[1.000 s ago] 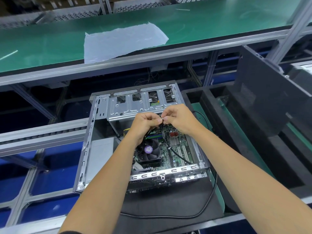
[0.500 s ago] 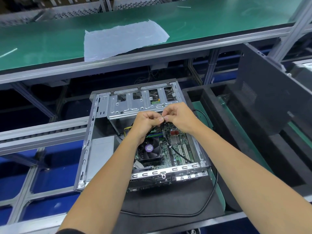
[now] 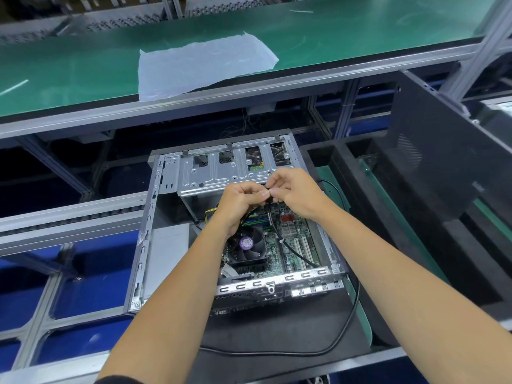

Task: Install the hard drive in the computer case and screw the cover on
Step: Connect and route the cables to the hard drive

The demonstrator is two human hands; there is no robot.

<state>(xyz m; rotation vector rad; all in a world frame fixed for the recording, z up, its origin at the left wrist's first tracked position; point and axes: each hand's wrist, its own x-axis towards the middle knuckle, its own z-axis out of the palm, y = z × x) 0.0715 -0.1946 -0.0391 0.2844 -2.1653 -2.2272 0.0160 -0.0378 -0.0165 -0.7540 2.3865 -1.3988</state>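
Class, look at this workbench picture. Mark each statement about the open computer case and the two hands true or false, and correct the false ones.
1. The case has its cover on. False: it is open, with the motherboard showing.
2. Both hands pinch a black cable. True.
3. The left hand rests on the fan. False: it is raised above it, meeting the right hand.
4. A white sheet lies on the green shelf. True.

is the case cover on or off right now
Off. The computer case lies open: fan and motherboard exposed. A dark panel, likely the cover, leans at right.
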